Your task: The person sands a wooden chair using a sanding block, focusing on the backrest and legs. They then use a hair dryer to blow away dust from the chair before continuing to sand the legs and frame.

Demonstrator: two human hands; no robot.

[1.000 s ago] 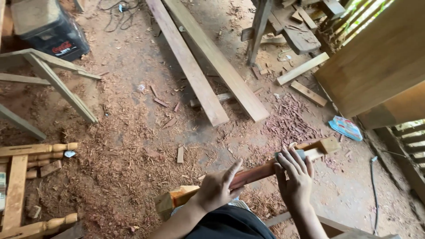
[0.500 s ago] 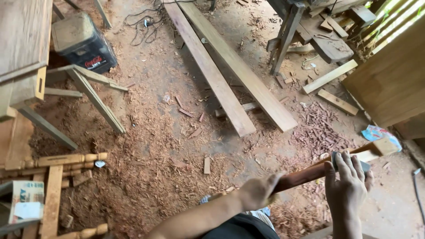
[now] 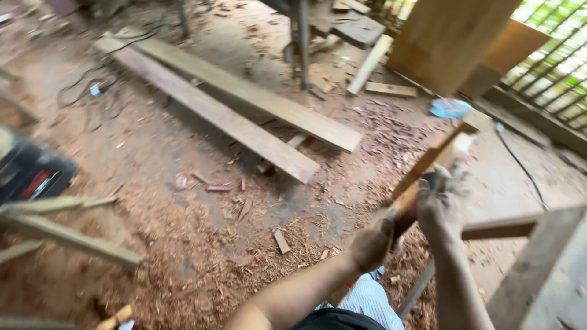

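Observation:
A reddish-brown wooden piece (image 3: pixel 431 160) slants up to the right, its pale squared end near the top right. My left hand (image 3: pixel 373 244) grips its lower part. My right hand (image 3: pixel 439 205) is closed around it just above the left, fingers wrapped over the wood. Both forearms reach in from the bottom of the frame. The picture is blurred by motion, so finer detail of the grip is unclear.
Two long planks (image 3: pixel 244 116) lie across the sawdust-covered floor (image 3: pixel 183 256). A dark red-and-black box (image 3: pixel 30 174) and thin wooden slats (image 3: pixel 67 238) sit at left. A large board (image 3: pixel 452 36) leans at back right, with a blue packet (image 3: pixel 449 108) and a black cable (image 3: pixel 520 162).
The view has swung right and closer. Both hands have raised the wooden piece to a steeper slant, and the right hand has gone from spread fingers to a closed grip.

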